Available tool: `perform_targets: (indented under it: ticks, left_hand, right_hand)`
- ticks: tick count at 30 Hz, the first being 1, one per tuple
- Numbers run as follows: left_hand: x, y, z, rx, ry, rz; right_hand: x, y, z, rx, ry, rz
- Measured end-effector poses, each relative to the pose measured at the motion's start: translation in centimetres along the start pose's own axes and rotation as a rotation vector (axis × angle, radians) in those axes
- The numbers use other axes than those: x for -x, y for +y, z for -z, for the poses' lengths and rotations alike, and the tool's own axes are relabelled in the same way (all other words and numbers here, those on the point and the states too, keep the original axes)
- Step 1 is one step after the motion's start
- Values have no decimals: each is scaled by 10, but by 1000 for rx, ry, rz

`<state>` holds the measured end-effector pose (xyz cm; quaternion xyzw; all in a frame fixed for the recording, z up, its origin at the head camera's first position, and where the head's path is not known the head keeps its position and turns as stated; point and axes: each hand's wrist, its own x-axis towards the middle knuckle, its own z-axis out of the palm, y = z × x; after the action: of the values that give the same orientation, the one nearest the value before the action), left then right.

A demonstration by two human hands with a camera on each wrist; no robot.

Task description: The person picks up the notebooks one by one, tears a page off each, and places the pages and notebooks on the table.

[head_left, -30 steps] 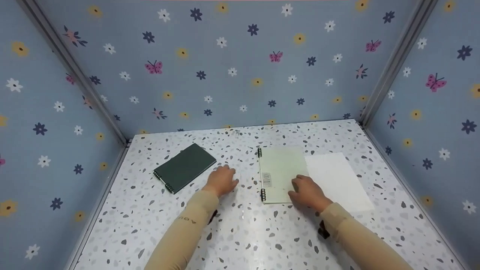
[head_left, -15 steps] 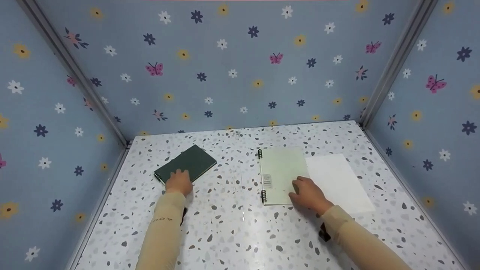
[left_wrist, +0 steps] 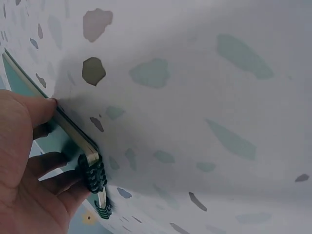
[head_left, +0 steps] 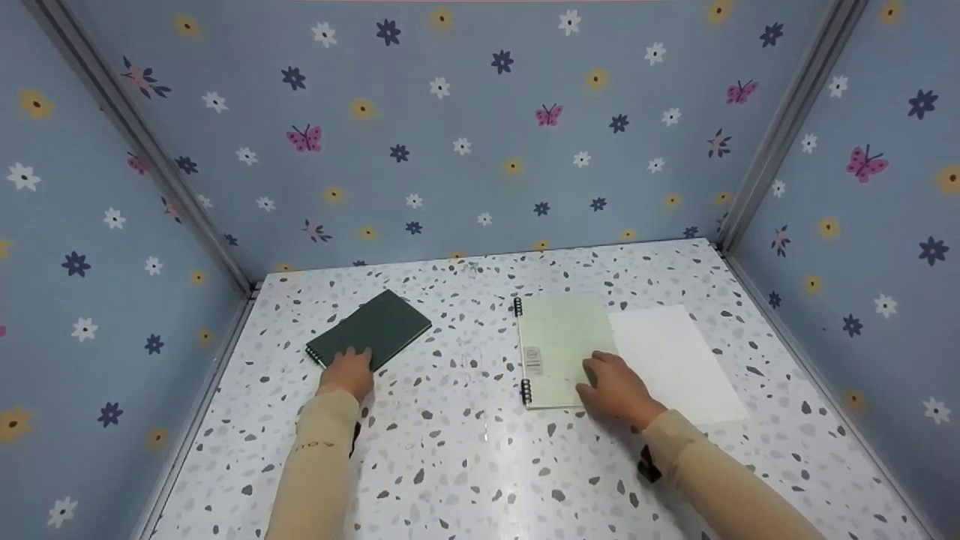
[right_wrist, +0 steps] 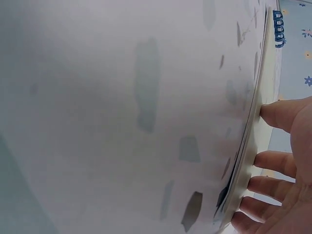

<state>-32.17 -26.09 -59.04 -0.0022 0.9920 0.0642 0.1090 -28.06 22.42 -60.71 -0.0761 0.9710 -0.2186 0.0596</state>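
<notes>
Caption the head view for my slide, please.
Left hand on dark green spiral notebook, right hand on pale green spiral notebook.

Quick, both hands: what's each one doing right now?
Left hand: touching the dark green notebook at its near edge; can't tell whether it grips.
Right hand: open, resting on the pale green notebook.

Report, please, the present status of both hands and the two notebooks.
Left hand touching dark green notebook at its near edge. Right hand touching pale green notebook, white paper beside it. Both notebooks closed, flat on table. No obstruction seen.
</notes>
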Motion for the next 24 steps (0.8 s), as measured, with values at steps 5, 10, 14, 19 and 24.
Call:
perform_targets:
  ticks: [5,10,14,19,24]
  left_hand:
    - [5,5,-3,-38,-8,-29]
    - [13,14,-3,-57,-30,-96]
    - [21,28,-1,-46,-33,-179]
    - [34,48,-3,-19,-49,-271]
    - [42,65,-6,6,-87,-358]
  right_hand:
    - [0,-1,1,-5,-12,-6]
    - [0,0,2,-6,-12,-1]
    - [-1,1,1,-7,-12,-4]
    - [-3,2,0,-13,-12,3]
    - [-5,4,3,-20,-4,9]
